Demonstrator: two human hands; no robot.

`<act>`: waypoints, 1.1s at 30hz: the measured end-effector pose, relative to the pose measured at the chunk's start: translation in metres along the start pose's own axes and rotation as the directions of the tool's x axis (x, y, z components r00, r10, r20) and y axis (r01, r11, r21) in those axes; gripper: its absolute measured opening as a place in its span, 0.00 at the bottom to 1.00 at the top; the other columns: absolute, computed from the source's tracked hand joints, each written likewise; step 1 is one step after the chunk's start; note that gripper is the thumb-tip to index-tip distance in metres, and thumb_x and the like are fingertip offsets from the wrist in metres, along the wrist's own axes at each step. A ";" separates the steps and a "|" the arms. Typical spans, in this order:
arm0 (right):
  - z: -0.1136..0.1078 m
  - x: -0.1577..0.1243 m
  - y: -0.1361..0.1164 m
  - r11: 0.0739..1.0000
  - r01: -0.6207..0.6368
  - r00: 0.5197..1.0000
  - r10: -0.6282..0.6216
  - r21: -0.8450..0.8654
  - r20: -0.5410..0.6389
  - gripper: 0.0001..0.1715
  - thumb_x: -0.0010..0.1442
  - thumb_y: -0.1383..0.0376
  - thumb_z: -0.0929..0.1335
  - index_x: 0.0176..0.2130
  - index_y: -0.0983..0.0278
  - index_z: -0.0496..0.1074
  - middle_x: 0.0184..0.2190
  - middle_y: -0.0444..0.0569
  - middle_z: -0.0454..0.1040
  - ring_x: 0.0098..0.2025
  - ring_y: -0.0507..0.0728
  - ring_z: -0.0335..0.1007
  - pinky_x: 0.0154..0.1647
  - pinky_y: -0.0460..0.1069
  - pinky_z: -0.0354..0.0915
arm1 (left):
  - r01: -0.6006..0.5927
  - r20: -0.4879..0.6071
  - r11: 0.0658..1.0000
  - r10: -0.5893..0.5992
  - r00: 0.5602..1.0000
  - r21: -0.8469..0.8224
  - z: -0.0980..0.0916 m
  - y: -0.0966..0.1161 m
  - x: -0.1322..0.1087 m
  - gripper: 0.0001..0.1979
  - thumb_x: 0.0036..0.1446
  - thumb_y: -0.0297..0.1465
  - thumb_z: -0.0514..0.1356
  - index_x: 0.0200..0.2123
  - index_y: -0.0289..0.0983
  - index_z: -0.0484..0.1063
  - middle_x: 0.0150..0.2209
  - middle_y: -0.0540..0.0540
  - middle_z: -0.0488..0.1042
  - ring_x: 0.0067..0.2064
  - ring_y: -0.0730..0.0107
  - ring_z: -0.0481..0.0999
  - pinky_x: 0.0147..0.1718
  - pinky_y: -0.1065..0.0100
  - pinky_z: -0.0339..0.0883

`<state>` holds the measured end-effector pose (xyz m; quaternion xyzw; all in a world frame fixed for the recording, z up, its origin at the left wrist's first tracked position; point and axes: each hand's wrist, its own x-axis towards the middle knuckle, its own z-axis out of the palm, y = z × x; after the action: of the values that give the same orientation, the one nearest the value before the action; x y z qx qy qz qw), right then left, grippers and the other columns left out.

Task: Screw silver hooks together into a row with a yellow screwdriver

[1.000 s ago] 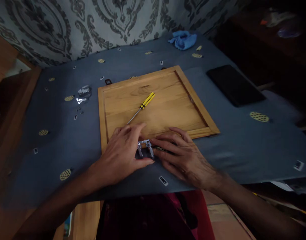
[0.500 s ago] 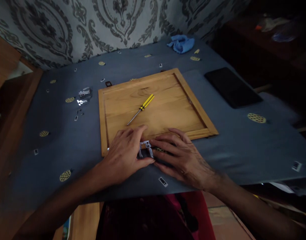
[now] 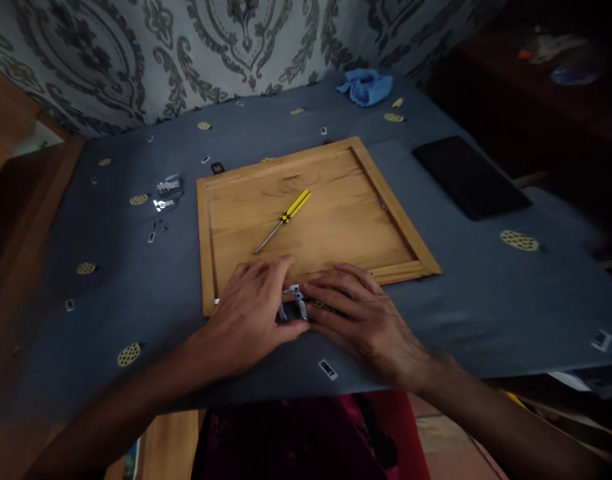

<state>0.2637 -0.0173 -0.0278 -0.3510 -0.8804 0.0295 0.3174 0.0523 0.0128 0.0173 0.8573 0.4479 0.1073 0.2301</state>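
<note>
A square wooden panel (image 3: pixel 336 220) with a raised frame lies on the blue cloth. At its near edge sits a small silver metal hinge (image 3: pixel 295 299). My left hand (image 3: pixel 249 317) lies over the hinge's left side, fingers pressed around it and thumb under it. My right hand (image 3: pixel 361 317) rests flat beside it on the right, fingers stretched out with their tips at the hinge and the panel's near rail. A screwdriver with a yellow and black handle (image 3: pixel 285 218) lies loose on the panel, beyond both hands.
More silver hardware and small screws (image 3: pixel 165 193) lie on the cloth at the left. A black phone (image 3: pixel 470 175) lies at the right, a blue rag (image 3: pixel 366 87) at the far edge. Patterned wallpaper stands behind the table.
Both hands have stayed on the hinge and shifted only slightly towards each other. The view has moved a little; nothing else has changed.
</note>
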 end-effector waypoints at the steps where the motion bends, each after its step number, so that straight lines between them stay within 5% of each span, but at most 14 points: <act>1: 0.000 0.000 0.000 1.000 -0.002 1.000 0.002 0.000 0.008 0.13 0.71 0.63 0.65 0.41 0.63 0.80 0.46 0.48 0.83 0.50 0.58 0.75 0.59 0.63 0.69 | -0.005 -0.001 1.000 0.005 1.000 -0.002 0.000 0.000 0.000 0.32 0.55 0.35 0.68 0.59 0.37 0.60 0.48 0.40 0.76 0.51 0.50 0.76 0.53 0.46 0.70; 33: 0.000 -0.001 0.004 1.000 0.026 0.999 -0.026 0.015 -0.022 0.11 0.69 0.63 0.67 0.44 0.66 0.78 0.48 0.51 0.83 0.53 0.59 0.75 0.58 0.62 0.71 | 0.047 -0.003 0.999 -0.047 0.999 -0.020 0.000 0.003 0.002 0.29 0.52 0.35 0.70 0.54 0.39 0.63 0.45 0.43 0.78 0.49 0.50 0.77 0.51 0.49 0.70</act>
<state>0.2667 -0.0153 -0.0298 -0.3373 -0.8812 0.0283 0.3301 0.0556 0.0133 0.0191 0.8441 0.4672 0.1079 0.2400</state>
